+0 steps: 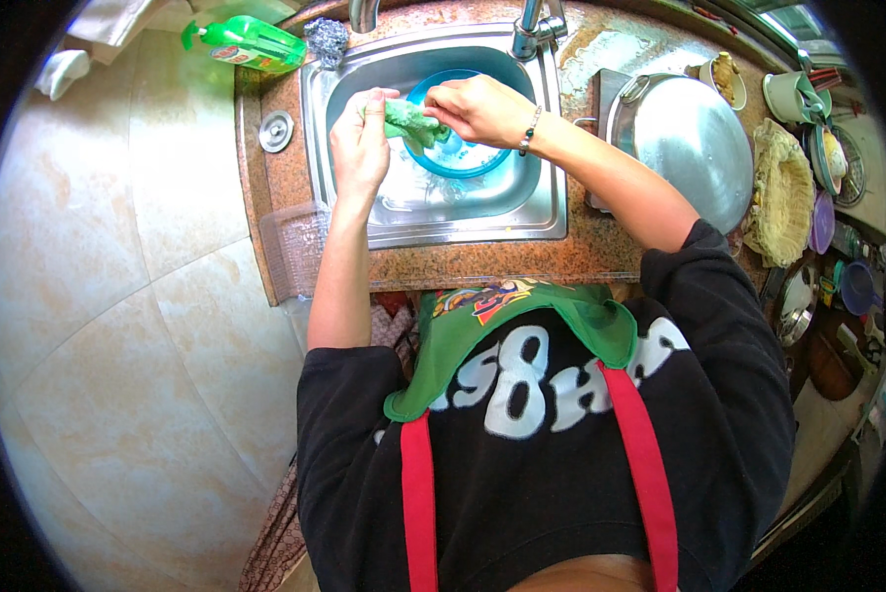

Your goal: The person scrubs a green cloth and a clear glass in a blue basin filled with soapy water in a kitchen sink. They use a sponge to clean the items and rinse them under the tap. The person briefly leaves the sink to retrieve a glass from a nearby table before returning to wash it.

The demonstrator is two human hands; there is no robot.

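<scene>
A wet green cloth (412, 122) is stretched between my two hands above the sink. My left hand (360, 137) grips its left end, thumb on top. On its right end, my right hand (480, 111) pinches the cloth with bent fingers; a beaded bracelet circles that wrist. Below my right hand, a blue basin (480, 172) of sudsy water sits in the stainless steel sink (443, 235), its upper part partly hidden by the hand. White foam shows on the cloth and on the water.
Left of the sink are a green soap pump bottle (254, 46), a steel wool scourer (327, 41), a drain strainer (276, 131) and a clear plastic tray (295, 240). The faucet (532, 37) stands behind. A large metal pan (683, 152) and a crumpled yellowish cloth (782, 196) lie to the right.
</scene>
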